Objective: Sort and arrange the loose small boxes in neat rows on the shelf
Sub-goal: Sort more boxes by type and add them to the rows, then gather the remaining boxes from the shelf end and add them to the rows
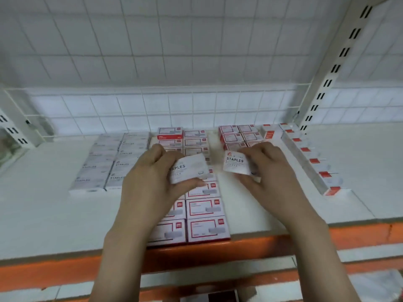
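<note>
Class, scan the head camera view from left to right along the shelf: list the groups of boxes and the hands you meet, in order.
White staples rows → left hand with a staples box → right hand with another staples box → slanted row of red-ended boxes.

box rows (pixel 197 205) on shelf (pixel 43 214)

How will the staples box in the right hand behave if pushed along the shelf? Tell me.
The staples box in the right hand looks flat-sided, so it should slide, not roll. Its low, squat shape makes tipping unlikely. The straight card edges suggest it is stiff, and probably heavy for its size if full.
</note>
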Available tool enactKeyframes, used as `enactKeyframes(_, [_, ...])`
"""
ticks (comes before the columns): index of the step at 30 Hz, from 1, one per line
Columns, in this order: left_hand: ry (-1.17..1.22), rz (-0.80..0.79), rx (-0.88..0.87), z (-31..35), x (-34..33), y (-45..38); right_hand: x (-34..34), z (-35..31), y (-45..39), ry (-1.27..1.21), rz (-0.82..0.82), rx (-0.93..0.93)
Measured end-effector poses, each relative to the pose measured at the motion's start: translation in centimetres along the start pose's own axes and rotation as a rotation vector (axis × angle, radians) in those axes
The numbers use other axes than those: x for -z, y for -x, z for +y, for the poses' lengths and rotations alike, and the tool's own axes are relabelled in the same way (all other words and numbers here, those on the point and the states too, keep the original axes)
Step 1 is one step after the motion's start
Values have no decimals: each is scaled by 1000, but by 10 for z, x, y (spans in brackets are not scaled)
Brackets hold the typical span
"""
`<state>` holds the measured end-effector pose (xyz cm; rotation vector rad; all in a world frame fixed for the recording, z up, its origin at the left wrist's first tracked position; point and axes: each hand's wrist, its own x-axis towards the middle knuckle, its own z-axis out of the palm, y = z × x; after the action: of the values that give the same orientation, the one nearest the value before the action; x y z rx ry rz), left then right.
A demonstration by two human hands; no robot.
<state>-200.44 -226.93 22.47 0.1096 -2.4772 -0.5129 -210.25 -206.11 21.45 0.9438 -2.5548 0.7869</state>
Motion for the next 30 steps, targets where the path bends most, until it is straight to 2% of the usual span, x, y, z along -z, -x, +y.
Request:
enactKeyframes(10, [10,-109,-37,-47,28,25,-20,-55,15,19,-42,0])
enactKeyframes(17, [32,-142,10,-60,41,45,-36,-72,18,25,-103,25])
enactKeyframes(25, [-108,-112,86,-84,51,70,-51,-99,19,0,-168,70])
enactKeyframes(30, [-36,-146,167,-120,71,76,-70,-132,1,-17,-178,81])
